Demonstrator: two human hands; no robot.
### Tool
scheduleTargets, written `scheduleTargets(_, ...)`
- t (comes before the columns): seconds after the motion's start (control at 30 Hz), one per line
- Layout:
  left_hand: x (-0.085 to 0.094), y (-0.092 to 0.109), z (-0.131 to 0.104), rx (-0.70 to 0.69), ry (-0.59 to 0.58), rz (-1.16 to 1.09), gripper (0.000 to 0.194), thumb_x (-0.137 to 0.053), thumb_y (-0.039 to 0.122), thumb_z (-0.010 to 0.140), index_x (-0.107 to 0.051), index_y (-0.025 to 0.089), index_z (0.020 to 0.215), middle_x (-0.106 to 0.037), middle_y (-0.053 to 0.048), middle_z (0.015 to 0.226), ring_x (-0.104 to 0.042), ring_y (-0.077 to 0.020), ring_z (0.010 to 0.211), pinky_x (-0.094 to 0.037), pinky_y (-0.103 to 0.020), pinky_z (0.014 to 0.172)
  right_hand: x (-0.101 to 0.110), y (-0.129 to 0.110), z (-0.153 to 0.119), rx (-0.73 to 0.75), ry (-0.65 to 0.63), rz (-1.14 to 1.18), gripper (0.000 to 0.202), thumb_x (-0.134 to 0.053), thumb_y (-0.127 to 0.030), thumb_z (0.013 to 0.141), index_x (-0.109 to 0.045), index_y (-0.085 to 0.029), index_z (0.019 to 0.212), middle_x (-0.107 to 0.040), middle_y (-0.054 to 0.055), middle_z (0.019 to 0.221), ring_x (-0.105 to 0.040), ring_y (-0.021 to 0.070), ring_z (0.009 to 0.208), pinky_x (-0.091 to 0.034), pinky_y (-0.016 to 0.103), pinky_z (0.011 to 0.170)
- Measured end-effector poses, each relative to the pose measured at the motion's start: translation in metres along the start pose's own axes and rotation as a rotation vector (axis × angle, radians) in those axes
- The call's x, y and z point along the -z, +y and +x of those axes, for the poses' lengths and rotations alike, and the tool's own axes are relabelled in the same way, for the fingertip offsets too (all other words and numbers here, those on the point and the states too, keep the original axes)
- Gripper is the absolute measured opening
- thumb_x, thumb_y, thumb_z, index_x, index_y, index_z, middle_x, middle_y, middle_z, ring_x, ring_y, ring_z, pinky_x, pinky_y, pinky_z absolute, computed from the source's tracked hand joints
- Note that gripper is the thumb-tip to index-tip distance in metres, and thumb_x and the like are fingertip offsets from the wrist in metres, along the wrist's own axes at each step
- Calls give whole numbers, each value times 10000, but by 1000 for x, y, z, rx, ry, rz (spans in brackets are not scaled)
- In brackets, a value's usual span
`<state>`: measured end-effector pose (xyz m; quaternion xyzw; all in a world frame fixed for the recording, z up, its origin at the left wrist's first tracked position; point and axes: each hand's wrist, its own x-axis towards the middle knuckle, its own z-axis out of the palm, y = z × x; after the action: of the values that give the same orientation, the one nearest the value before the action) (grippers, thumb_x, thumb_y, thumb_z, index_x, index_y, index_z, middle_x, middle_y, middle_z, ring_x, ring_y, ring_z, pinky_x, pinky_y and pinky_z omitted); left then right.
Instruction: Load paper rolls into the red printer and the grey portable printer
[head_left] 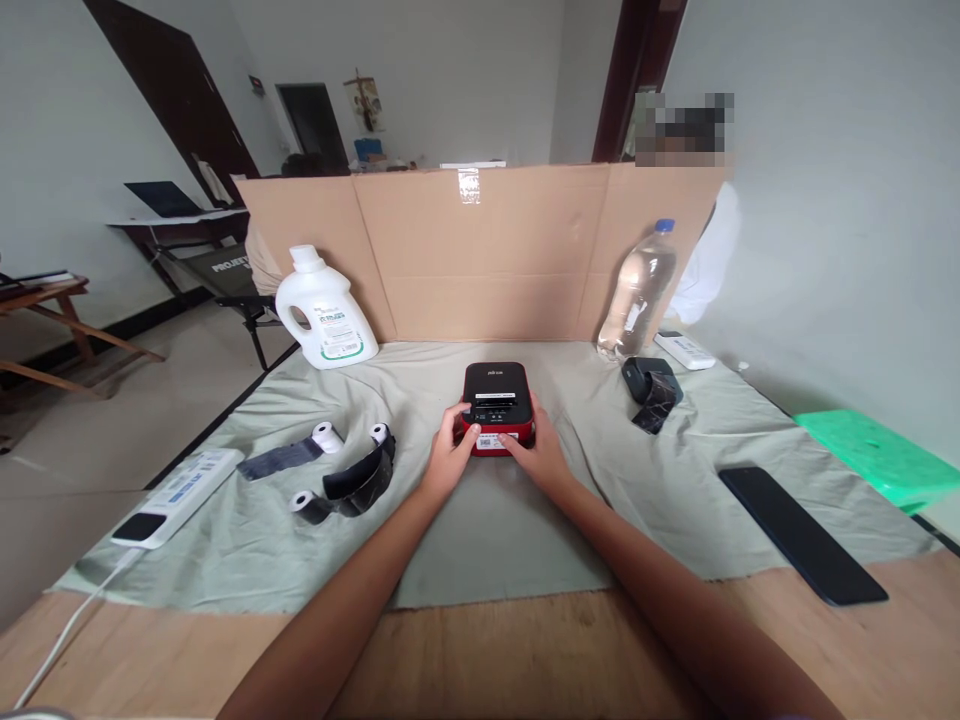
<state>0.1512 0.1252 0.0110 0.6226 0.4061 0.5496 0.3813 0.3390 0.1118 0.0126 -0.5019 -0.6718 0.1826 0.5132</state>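
Observation:
A small black and red label printer (496, 385) rests on the grey-green cloth (510, 540) in the middle of the table. My left hand (451, 448) grips its left side, with the thumb on the front face. On the right side my right hand (541, 448) does the same, its thumb by the white sticker (495, 441). Both hands' other fingers are partly hidden behind the printer's sides. A paper slot crosses the printer's black top. To the left lie several rolls of dark label paper (361, 482), partly unrolled.
A white jug (330, 315) and a clear bottle (637, 290) stand before a cardboard panel (480, 250). At right lie a small black device (651, 385) with a dark strip and a black phone (802, 535). A white power strip (180, 495) lies left. A person's white sleeve (705, 255) shows behind the panel.

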Motion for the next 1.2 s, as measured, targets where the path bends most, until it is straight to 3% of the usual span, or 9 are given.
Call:
scheduleTargets(0.57, 5, 0, 4, -22, 0, 81, 288, -561, 398, 921, -502, 235, 1152, -656, -61, 1060, -634, -205, 993, -503, -347, 892, -1, 3, 1, -7, -12, 0, 861, -683, -444, 820, -260, -247, 1544, -533, 135, 1369, -509, 318, 1265, -427, 515, 1059)
scheduleTargets(1.2, -4, 3, 14, 8, 136, 158, 187, -545, 396, 929, -532, 213, 893, -644, -15, 867, -615, -169, 831, -487, -290, 802, -2, 2, 2, 10, 2, -5, 830, -670, -468, 835, -296, -200, 1526, -477, 146, 1456, -464, 300, 1332, -389, 482, 1109)
